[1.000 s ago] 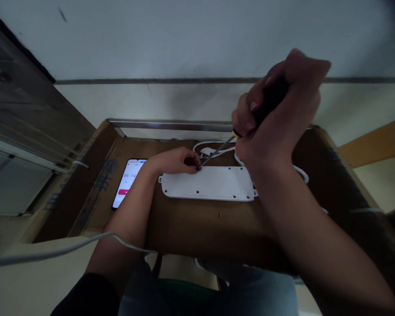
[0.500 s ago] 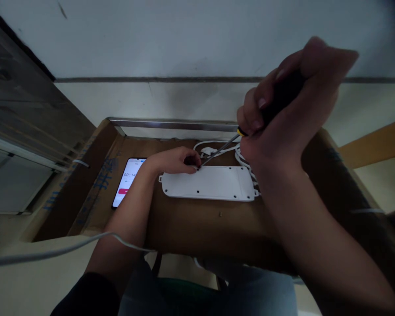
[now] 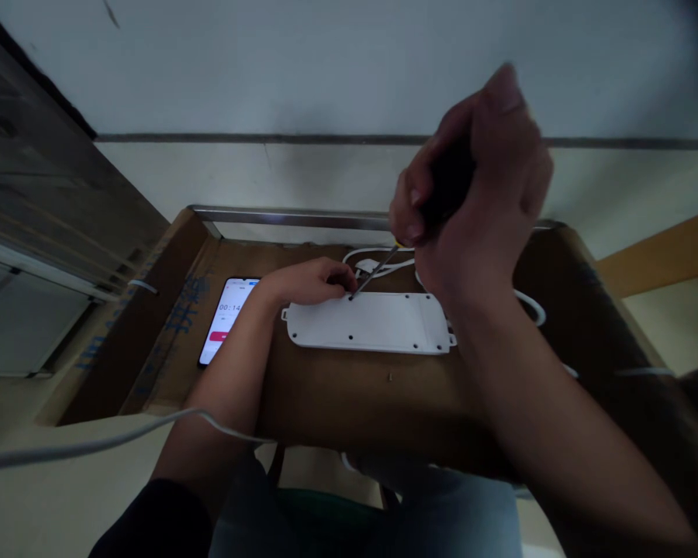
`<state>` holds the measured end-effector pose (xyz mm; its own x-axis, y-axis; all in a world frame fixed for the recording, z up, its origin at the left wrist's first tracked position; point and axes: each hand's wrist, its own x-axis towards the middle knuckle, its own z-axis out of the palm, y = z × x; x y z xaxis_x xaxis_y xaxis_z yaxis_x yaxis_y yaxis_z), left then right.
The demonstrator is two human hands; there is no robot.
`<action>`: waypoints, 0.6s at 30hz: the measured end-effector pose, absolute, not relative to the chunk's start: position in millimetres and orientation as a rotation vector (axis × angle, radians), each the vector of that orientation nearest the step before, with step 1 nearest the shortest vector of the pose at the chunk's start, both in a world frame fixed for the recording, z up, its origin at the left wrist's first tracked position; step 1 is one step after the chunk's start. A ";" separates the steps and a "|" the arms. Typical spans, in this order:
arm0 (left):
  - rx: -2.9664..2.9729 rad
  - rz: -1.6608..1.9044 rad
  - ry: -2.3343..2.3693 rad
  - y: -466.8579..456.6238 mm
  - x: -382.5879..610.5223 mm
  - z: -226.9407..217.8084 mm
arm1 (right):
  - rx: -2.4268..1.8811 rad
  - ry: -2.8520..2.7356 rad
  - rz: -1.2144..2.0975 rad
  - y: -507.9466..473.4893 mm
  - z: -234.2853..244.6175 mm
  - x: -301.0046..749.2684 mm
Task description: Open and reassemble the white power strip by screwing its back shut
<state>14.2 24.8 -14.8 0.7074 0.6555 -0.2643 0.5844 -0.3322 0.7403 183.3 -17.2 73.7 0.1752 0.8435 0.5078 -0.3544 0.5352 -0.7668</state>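
Observation:
A white power strip (image 3: 369,324) lies upside down on a brown cardboard sheet (image 3: 349,395), with several screw holes showing in its back. My left hand (image 3: 311,283) rests on the strip's upper edge, fingertips curled close to a screw hole. My right hand (image 3: 465,186) is raised above, closed around the dark handle of a screwdriver (image 3: 384,262). The thin metal shaft slopes down, and its tip meets that hole beside my left fingertips. A white cord (image 3: 381,263) loops behind the strip, partly hidden by my right hand.
A smartphone (image 3: 228,322) showing a timer lies left of the strip on the cardboard. A tiny screw (image 3: 390,377) sits below the strip. A metal bar (image 3: 291,218) runs along the back, before a wall. A white cable (image 3: 93,442) crosses the foreground.
My right hand has swung left and the screwdriver stands steeper, its tip still at the same hole. My left hand and the strip have barely moved.

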 end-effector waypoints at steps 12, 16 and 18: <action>1.646 0.364 0.975 16.9 26.6 -15.4 | -0.498 -1.326 0.974 -34.4 78.6 162.2; 1.497 0.425 0.911 16.9 29.8 -18.8 | -0.462 -1.296 1.017 -30.0 74.4 162.8; 1.399 0.446 0.865 18.6 29.3 -21.5 | -0.443 -1.327 1.071 -28.1 69.9 166.6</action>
